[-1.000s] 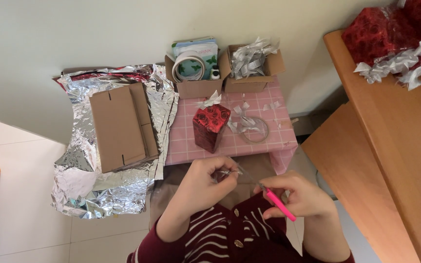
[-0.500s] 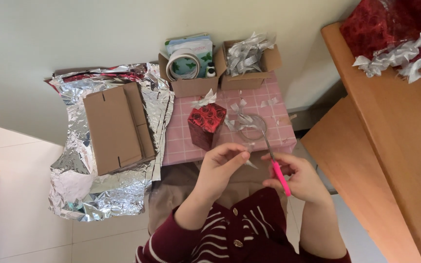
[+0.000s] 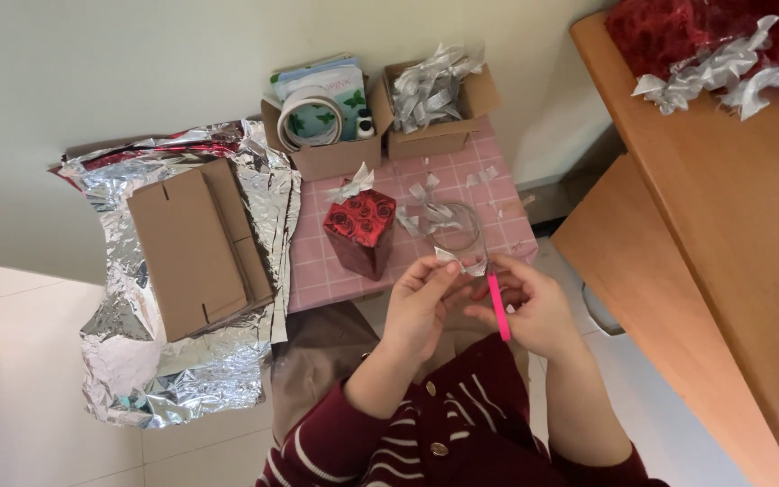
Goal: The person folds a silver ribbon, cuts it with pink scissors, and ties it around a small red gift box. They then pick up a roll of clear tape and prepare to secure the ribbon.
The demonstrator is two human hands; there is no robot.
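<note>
I count 2 hands: my left hand [image 3: 421, 302] and my right hand [image 3: 534, 307], their fingers meeting over 1 small silver ribbon piece [image 3: 462, 261]. In my right fingers sits 1 pink-handled tool [image 3: 498, 307]. Just beyond the fingertips stands 1 red gift box [image 3: 360, 230] with 1 silver bow [image 3: 353, 185] on top. Farther past the fingers I see 2 open cardboard boxes, 1 with a tape roll [image 3: 317, 135] and 1 with silver bows [image 3: 439, 99]. Left of my left fingers lie 1 flat cardboard sheet [image 3: 191, 248] and 1 spread of silver foil [image 3: 164, 379].
</note>
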